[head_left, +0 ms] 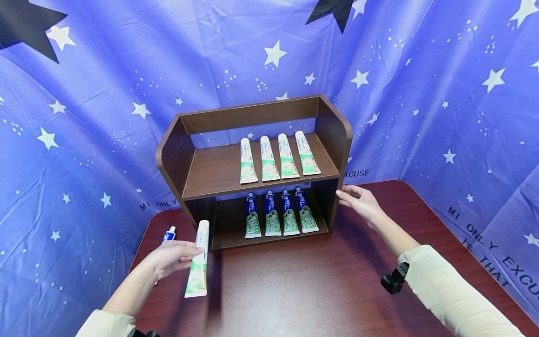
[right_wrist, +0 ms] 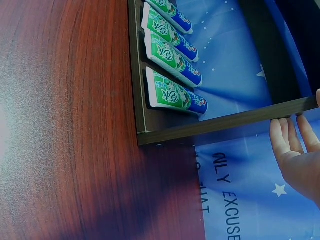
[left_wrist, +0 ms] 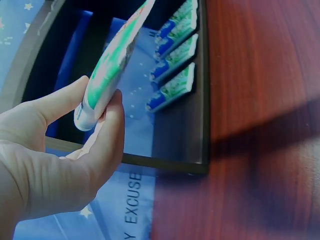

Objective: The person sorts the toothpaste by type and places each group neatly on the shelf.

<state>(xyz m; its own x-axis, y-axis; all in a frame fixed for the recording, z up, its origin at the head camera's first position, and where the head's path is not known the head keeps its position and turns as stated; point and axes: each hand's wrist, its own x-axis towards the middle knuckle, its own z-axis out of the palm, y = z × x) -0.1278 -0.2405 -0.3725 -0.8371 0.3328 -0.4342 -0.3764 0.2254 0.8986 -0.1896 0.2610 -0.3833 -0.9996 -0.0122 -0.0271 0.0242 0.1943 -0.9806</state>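
Observation:
My left hand (head_left: 174,257) pinches a white-and-green toothpaste tube (head_left: 197,267) between thumb and fingers, cap end up, in front of the shelf's left side. In the left wrist view that tube (left_wrist: 107,70) is seen nearly edge-on. My right hand (head_left: 362,203) touches the right side panel of the brown two-tier shelf (head_left: 261,117). Straight fingers (right_wrist: 280,137) lie against the panel's outer face in the right wrist view; the thumb is mostly cut off there. Several white-and-green tubes (head_left: 269,159) lie in a row on the upper tier, several blue-and-green tubes (head_left: 273,215) on the lower.
Behind the left hand, a blue tube (head_left: 168,235) with a white cap lies on the dark red table (head_left: 269,290), partly hidden. A blue curtain (head_left: 236,56) with stars hangs around the back and sides. The shelf stands at the table's back.

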